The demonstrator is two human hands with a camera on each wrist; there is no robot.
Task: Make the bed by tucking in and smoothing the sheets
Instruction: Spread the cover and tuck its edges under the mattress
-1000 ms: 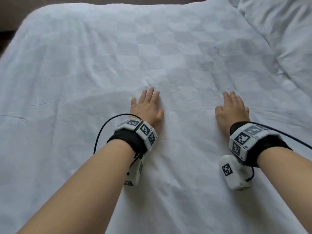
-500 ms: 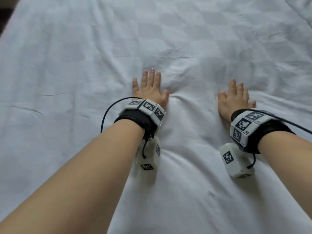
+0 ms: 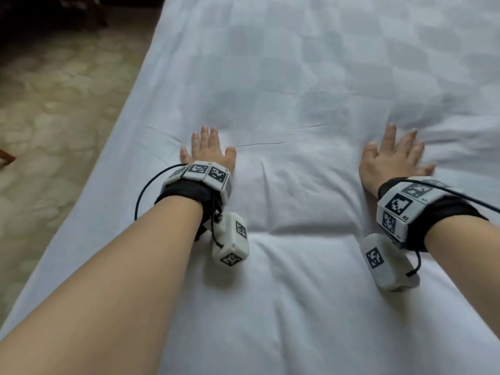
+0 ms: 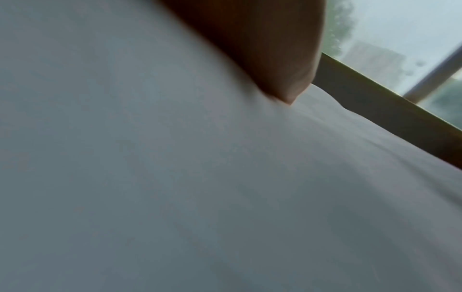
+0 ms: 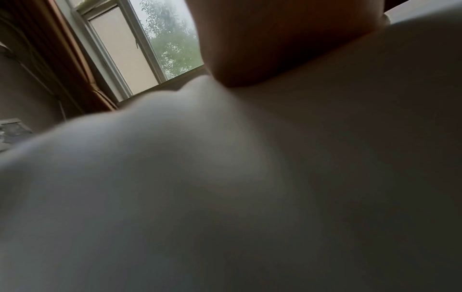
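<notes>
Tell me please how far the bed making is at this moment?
Done: the white sheet covers the mattress and lies fairly flat toward the far end. In hand: the left hand and the right hand press flat on it with straight fingers, smoothing. Left: a thin crease between the hands and folds near the right hand remain. Tucking at the left edge cannot be judged from here.

arms: mine, bare, no sleeves | left hand (image 3: 208, 151): black wrist strap, white blocks with black square-code markers, white camera box below, thin black looped cable | right hand (image 3: 392, 161): same strap, blocks, box, black cable
</notes>
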